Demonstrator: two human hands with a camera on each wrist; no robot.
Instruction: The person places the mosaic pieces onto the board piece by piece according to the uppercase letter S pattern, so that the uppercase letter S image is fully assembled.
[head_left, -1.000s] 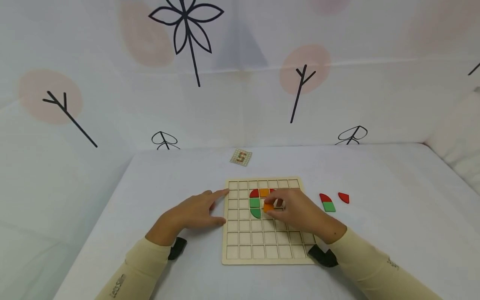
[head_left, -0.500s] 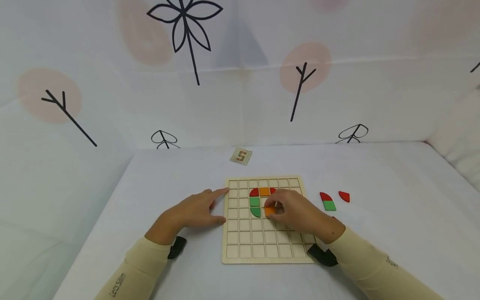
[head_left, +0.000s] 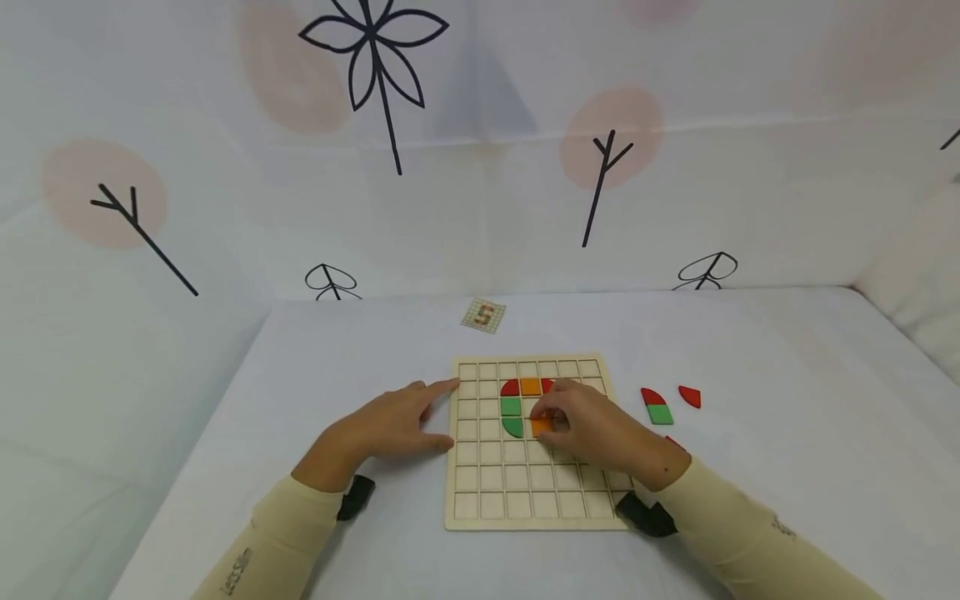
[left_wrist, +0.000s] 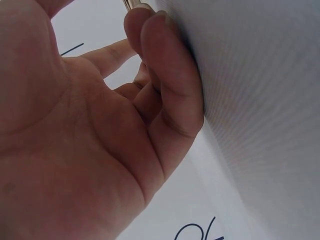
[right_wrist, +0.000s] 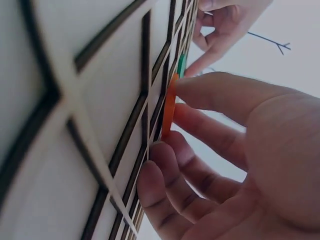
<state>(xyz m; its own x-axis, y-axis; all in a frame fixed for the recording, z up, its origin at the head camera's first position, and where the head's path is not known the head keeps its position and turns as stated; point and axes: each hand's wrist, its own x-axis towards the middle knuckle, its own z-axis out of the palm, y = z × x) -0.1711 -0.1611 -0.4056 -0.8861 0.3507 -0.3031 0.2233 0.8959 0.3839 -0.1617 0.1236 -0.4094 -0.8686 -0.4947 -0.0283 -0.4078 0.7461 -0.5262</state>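
Observation:
A cream grid board (head_left: 480,504) lies flat on the white table. My right hand (head_left: 592,429) pinches an orange square tile (head_left: 541,427) between thumb and fingertips, low over a board cell. In the right wrist view this orange tile (right_wrist: 169,110) stands at a slight slant to the grid, its lower end close to a cell. Set in the board are a red quarter-round tile (head_left: 510,387), an orange square (head_left: 530,386), a green square (head_left: 511,407) and a green quarter-round (head_left: 513,427). Another red tile (head_left: 547,385) is partly covered by my fingers. My left hand (head_left: 390,425) touches the board's left edge with forefinger and thumb.
Right of the board lie a red quarter-round (head_left: 652,397) against a green square (head_left: 660,414), and a separate red quarter-round (head_left: 690,397). A red piece (head_left: 674,442) peeks out behind my right wrist. Behind the board rests a small pattern card (head_left: 483,315) showing an S-like figure.
My right hand has lowered the orange square slightly toward the near side, onto a cell right of the green quarter-round. The left hand stays at the board's edge.

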